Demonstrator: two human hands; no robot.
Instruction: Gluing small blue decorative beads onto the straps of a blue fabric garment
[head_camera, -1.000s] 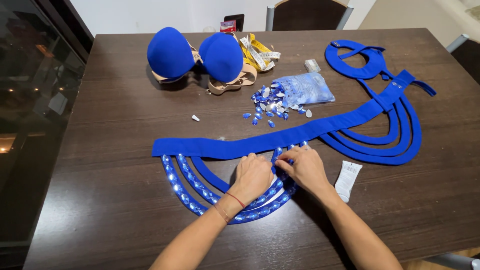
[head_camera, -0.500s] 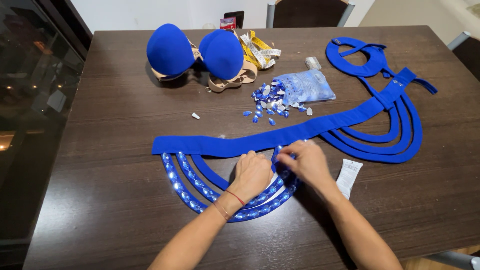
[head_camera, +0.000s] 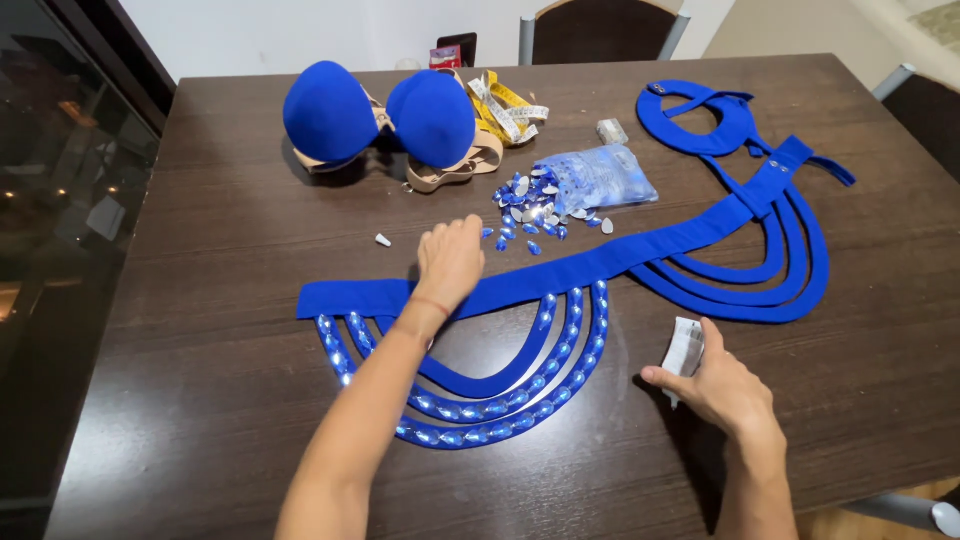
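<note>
Dark wood-grain tabletop (head_camera: 220, 250), matte, with a fine horizontal grain. Across its middle lies a royal-blue felt-like fabric belt (head_camera: 620, 262): one flat band running from centre-left up toward the right, with curved strap loops hanging below it. The loops on the left side carry rows of glossy, faceted blue rhinestones (head_camera: 470, 432) set edge to edge; the loops on the right are bare fabric.

The left hand (head_camera: 450, 262) lies palm down on the band, fingers loosely together and reaching toward the loose teardrop gems (head_camera: 530, 215) scattered just beyond it; its grip holds nothing that can be seen. The right hand (head_camera: 715, 385) rests on the tabletop near the right front edge, thumb and fingers pinching a small white crinkled tube (head_camera: 684, 350).

Behind the gems sits a clear plastic bag of stones (head_camera: 595, 178). Further back stand two rounded blue padded bra cups (head_camera: 385, 115) on a beige base, beside a coiled yellow measuring tape (head_camera: 505, 110). A second blue fabric collar piece (head_camera: 700, 115) lies at the far right.
</note>
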